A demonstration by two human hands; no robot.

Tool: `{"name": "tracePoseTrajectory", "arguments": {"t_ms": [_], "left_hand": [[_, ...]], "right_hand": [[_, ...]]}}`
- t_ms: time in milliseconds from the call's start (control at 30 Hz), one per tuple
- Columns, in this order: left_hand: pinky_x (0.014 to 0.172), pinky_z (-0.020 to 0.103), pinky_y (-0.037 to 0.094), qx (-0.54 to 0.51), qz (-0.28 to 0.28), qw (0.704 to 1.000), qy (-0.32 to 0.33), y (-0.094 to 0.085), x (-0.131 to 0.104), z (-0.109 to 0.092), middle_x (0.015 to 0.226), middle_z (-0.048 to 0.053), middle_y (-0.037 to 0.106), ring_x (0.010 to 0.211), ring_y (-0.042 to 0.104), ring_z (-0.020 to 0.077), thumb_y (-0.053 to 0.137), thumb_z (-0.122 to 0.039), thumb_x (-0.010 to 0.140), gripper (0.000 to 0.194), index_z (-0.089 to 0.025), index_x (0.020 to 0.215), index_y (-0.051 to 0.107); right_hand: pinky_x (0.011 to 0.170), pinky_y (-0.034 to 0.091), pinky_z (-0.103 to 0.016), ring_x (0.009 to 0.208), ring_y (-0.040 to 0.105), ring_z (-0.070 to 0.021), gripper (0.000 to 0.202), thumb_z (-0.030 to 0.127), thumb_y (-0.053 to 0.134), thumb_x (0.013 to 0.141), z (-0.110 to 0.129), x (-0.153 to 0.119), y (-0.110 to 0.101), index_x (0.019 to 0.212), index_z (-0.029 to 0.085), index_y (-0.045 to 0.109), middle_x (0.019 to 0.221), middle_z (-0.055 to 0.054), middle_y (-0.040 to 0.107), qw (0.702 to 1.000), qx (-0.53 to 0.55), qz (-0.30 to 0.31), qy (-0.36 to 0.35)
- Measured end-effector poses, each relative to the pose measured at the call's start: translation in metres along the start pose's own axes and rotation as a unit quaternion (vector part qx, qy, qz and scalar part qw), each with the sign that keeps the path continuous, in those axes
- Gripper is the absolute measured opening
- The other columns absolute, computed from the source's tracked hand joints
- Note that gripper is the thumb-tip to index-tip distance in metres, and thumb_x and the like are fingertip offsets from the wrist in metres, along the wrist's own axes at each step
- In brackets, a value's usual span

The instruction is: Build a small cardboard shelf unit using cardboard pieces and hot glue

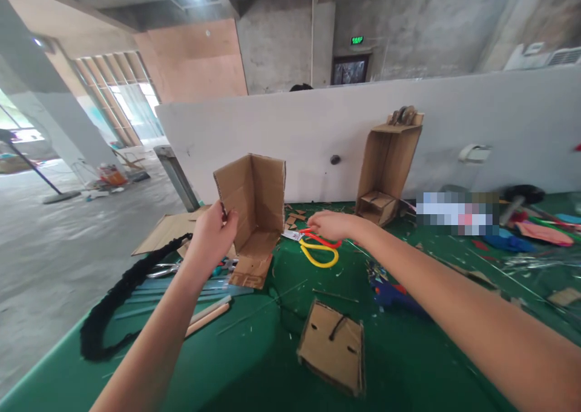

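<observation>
My left hand (215, 233) grips the left edge of an open, folded cardboard box (255, 203), held upright above the green table. Its lower flap hangs toward me. My right hand (324, 223) is over the scissors (320, 251), which have one red and one yellow handle; its fingers are closed together by the red handle, and whether they grip it is unclear. The blades point left, close to the box's right side. Nearer me lies a square cardboard piece (333, 346) with small holes and a dark cord.
A tall cardboard box (385, 164) stands against the white partition (308, 127). Black fuzzy material (97, 324), pliers (163, 270) and glue sticks (209, 318) lie left. Cardboard scraps (295, 217) lie behind the scissors; a blue item (399, 297) is under my right forearm.
</observation>
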State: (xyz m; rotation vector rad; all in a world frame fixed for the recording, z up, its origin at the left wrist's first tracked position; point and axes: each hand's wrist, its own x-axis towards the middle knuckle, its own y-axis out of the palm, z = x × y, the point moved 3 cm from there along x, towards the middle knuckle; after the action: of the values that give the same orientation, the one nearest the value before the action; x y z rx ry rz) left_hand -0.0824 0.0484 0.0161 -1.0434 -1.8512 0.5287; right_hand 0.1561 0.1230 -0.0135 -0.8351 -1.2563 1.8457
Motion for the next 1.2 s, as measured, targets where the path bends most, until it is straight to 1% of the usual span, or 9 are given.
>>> {"name": "tracePoseTrajectory", "arguments": {"t_ms": [133,233,433,567,667,767,867,1033,1200], "left_hand": [[0.056,0.025,0.035,0.007,0.022,0.999,0.023,0.009,-0.004,-0.005,0.066,0.002,0.059,0.062,0.055,0.0181,0.043,-0.033,0.083,0.017,-0.019,0.077,0.05],[0.056,0.026,0.034,0.025,0.024,0.999,0.027,0.016,-0.007,-0.007,0.065,0.003,0.058,0.061,0.055,0.0179,0.043,-0.033,0.084,0.018,-0.019,0.074,0.05],[0.056,0.026,0.033,0.028,0.044,0.998,0.04,0.025,-0.011,-0.012,0.067,0.004,0.06,0.062,0.055,0.0185,0.041,-0.032,0.085,0.018,-0.019,0.078,0.051],[0.056,0.026,0.032,0.031,0.047,0.997,0.049,0.027,-0.013,-0.013,0.066,0.004,0.059,0.063,0.055,0.0193,0.041,-0.033,0.086,0.019,-0.019,0.076,0.048],[0.057,0.026,0.033,0.029,0.051,0.997,0.053,0.028,-0.014,-0.013,0.068,0.004,0.06,0.064,0.056,0.0197,0.041,-0.033,0.087,0.018,-0.02,0.076,0.048],[0.058,0.026,0.034,0.022,0.059,0.996,0.067,0.029,-0.015,-0.014,0.071,0.004,0.062,0.066,0.058,0.0201,0.041,-0.031,0.087,0.015,-0.02,0.08,0.049],[0.056,0.026,0.033,0.026,0.067,0.996,0.061,0.03,-0.015,-0.014,0.067,0.003,0.059,0.063,0.056,0.0196,0.041,-0.032,0.087,0.015,-0.021,0.077,0.046],[0.056,0.026,0.031,0.029,0.072,0.996,0.05,0.031,-0.016,-0.016,0.063,0.002,0.054,0.06,0.052,0.0184,0.042,-0.033,0.085,0.017,-0.022,0.072,0.041],[0.057,0.026,0.032,0.018,0.08,0.995,0.058,0.034,-0.019,-0.017,0.065,0.002,0.056,0.063,0.054,0.0193,0.041,-0.032,0.085,0.014,-0.022,0.075,0.043]], "right_hand": [[0.055,0.038,-0.025,0.052,0.053,-0.0116,0.039,0.031,0.028,0.097,0.0,-0.01,-0.019,0.101,0.014,0.063,0.068,-0.005,0.062,0.985,0.063,-0.157,0.017],[0.055,0.035,-0.026,0.047,0.046,-0.011,0.056,0.05,0.029,0.096,-0.002,-0.024,-0.032,0.064,0.016,0.059,0.047,0.0,0.047,0.936,0.176,-0.304,0.007],[0.05,0.026,-0.028,0.042,0.031,-0.0103,0.069,0.072,0.015,0.089,-0.009,-0.061,-0.015,0.044,0.023,0.032,0.04,0.004,0.027,0.883,0.306,-0.355,-0.01],[0.053,0.026,-0.03,0.051,0.036,-0.0132,0.069,0.073,0.006,0.088,-0.014,-0.093,-0.002,0.051,0.022,0.034,0.049,0.001,0.035,0.928,0.177,-0.326,-0.005],[0.057,0.034,-0.03,0.063,0.052,-0.0172,0.063,0.065,0.01,0.091,-0.022,-0.117,0.011,0.073,0.022,0.053,0.066,-0.003,0.056,0.968,0.109,-0.223,0.039],[0.065,0.045,-0.033,0.079,0.062,-0.0229,0.042,0.057,0.038,0.089,-0.039,-0.144,0.036,0.1,0.022,0.059,0.09,-0.008,0.067,0.988,0.017,-0.093,0.122],[0.071,0.05,-0.04,0.097,0.062,-0.0327,0.028,0.034,0.06,0.078,-0.058,-0.167,0.064,0.102,0.019,0.064,0.102,-0.015,0.066,0.977,-0.152,-0.017,0.146],[0.066,0.051,-0.038,0.093,0.062,-0.0299,0.039,-0.001,0.042,0.076,-0.071,-0.186,0.086,0.1,0.02,0.065,0.096,-0.014,0.068,0.958,-0.249,-0.036,0.14],[0.057,0.051,-0.038,0.097,0.059,-0.0331,0.054,-0.01,0.037,0.066,-0.086,-0.203,0.082,0.102,0.019,0.065,0.101,-0.016,0.066,0.947,-0.267,-0.079,0.164]]}}
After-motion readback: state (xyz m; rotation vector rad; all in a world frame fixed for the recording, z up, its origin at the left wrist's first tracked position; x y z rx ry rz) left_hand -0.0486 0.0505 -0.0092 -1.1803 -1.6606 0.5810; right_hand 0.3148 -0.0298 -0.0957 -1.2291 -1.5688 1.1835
